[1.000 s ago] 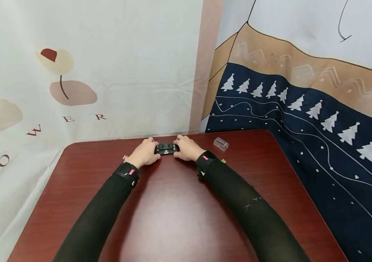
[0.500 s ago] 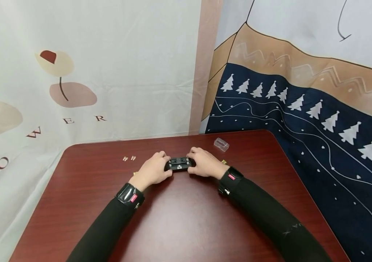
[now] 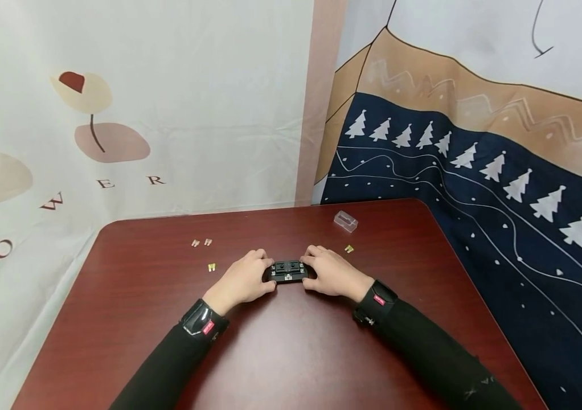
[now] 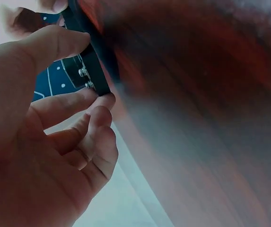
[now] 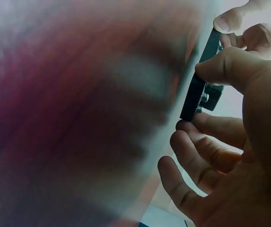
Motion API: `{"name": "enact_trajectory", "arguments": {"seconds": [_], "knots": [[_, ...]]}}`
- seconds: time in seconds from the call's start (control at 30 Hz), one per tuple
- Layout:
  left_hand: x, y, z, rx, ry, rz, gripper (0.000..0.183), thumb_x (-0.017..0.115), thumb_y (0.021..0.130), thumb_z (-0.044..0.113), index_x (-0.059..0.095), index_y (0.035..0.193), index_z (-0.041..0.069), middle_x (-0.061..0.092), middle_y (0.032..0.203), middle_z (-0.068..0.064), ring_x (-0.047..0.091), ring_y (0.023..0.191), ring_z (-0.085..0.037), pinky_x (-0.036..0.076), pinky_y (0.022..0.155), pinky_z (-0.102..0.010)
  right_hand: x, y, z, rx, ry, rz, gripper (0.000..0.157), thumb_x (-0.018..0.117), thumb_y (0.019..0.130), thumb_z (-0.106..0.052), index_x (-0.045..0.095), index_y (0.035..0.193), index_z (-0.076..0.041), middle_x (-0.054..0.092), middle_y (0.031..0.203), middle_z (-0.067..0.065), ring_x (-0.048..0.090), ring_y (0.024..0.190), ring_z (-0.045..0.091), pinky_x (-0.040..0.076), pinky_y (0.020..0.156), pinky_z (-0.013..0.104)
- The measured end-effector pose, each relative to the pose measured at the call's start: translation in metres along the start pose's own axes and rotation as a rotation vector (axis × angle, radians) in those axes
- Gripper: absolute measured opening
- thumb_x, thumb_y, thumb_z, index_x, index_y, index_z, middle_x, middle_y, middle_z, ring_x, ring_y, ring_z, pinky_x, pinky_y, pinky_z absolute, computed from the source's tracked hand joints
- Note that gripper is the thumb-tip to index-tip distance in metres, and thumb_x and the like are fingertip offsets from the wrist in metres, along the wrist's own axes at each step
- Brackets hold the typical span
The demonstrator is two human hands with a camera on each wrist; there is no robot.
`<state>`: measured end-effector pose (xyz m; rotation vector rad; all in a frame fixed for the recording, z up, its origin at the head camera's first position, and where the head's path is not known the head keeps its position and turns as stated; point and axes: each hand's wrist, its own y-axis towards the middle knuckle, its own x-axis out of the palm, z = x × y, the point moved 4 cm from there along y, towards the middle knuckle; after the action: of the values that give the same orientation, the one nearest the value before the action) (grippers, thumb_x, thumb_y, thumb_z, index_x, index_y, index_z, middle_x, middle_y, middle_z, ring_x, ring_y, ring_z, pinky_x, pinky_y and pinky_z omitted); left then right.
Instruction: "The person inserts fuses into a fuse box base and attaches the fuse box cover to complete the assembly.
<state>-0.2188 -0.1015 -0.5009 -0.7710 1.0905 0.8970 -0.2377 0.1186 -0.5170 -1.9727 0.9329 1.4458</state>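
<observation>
Between the two hands is a black terminal block (image 3: 287, 272) with small metal screws along its edges. My left hand (image 3: 245, 278) grips its left end, thumb at the near side and fingers at the far side. My right hand (image 3: 334, 272) holds the right end in the same manner. The left wrist view shows the thumb and fingertips pinching the block (image 4: 95, 71), its screws facing away from the table. In the right wrist view, the block's (image 5: 194, 97) dark side lies between thumb and forefinger, while the other fingers are loosely bent.
Two small pale two-legged pieces (image 3: 201, 242) lie at the back left of the red-brown table (image 3: 137, 319). A yellow one (image 3: 212, 267) is nearer the left hand, another yellow piece (image 3: 349, 249) beyond the right hand. A clear plastic box (image 3: 345, 221) stands near the back edge.
Both hands have brought the terminal block toward the person and to the right, from near the table's back edge. The small pieces at the left now show uncovered.
</observation>
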Motion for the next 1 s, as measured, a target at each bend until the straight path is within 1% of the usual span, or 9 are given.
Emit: {"name": "enact_trajectory", "arguments": {"seconds": [0.23,0.4,0.5,0.63,0.83,0.9,1.0], "knots": [[0.003,-0.0012,0.0014,-0.001,0.015,-0.006,0.055,0.083,0.094,0.035,0.074,0.14,0.005,0.066,0.124,-0.006,0.061,0.118,-0.024,0.06,0.097,-0.046,0.0034,0.0002,-0.0001,-0.004,0.007,-0.005,0.049,0.081,0.094,-0.033,0.075,0.136,-0.008,0.065,0.122,0.001,0.06,0.109,0.017,0.054,0.093,0.036],[0.0033,-0.0013,0.0016,0.003,0.025,-0.004,0.053,0.084,0.094,0.033,0.075,0.138,0.005,0.066,0.123,-0.006,0.061,0.116,-0.024,0.06,0.096,-0.046,0.0044,0.0012,-0.0005,0.0,0.018,-0.016,0.048,0.081,0.094,-0.033,0.075,0.135,-0.008,0.064,0.121,0.001,0.059,0.107,0.016,0.053,0.091,0.035],[0.0028,-0.0014,0.0013,0.007,0.031,-0.004,0.053,0.084,0.094,0.033,0.075,0.138,0.005,0.066,0.122,-0.006,0.061,0.115,-0.024,0.06,0.095,-0.045,0.0033,0.0014,-0.0014,0.002,0.021,-0.016,0.048,0.082,0.094,-0.032,0.075,0.136,-0.008,0.063,0.122,0.001,0.059,0.109,0.017,0.054,0.092,0.036],[0.0016,-0.0019,0.0007,0.015,0.028,-0.006,0.053,0.086,0.095,0.033,0.075,0.138,0.005,0.066,0.123,-0.007,0.062,0.114,-0.025,0.06,0.095,-0.046,0.0019,0.0016,-0.0023,0.014,0.028,-0.029,0.05,0.083,0.095,-0.031,0.073,0.139,-0.008,0.064,0.125,0.002,0.06,0.111,0.018,0.054,0.095,0.037],[-0.0019,-0.0041,-0.0005,0.008,0.026,0.001,0.054,0.088,0.094,0.036,0.075,0.139,0.007,0.067,0.125,-0.008,0.063,0.117,-0.027,0.061,0.095,-0.049,0.0014,0.0022,-0.0034,0.052,0.047,-0.071,0.058,0.082,0.099,-0.037,0.069,0.148,-0.007,0.065,0.126,0.004,0.057,0.109,0.018,0.055,0.095,0.036],[-0.0032,-0.0042,-0.0008,0.004,0.027,0.003,0.054,0.087,0.095,0.037,0.075,0.139,0.008,0.068,0.126,-0.007,0.063,0.119,-0.026,0.061,0.095,-0.049,0.0003,0.0023,-0.0043,0.056,0.051,-0.069,0.055,0.081,0.1,-0.037,0.07,0.146,-0.008,0.065,0.125,0.004,0.058,0.109,0.017,0.055,0.096,0.037],[-0.0031,-0.0034,-0.0006,0.011,0.017,0.008,0.048,0.086,0.096,0.037,0.078,0.134,0.009,0.068,0.123,-0.007,0.063,0.114,-0.026,0.06,0.095,-0.048,-0.0011,0.0025,-0.0058,0.056,0.052,-0.061,0.047,0.081,0.101,-0.035,0.074,0.14,-0.01,0.065,0.123,0.002,0.059,0.108,0.016,0.056,0.095,0.037]]}}
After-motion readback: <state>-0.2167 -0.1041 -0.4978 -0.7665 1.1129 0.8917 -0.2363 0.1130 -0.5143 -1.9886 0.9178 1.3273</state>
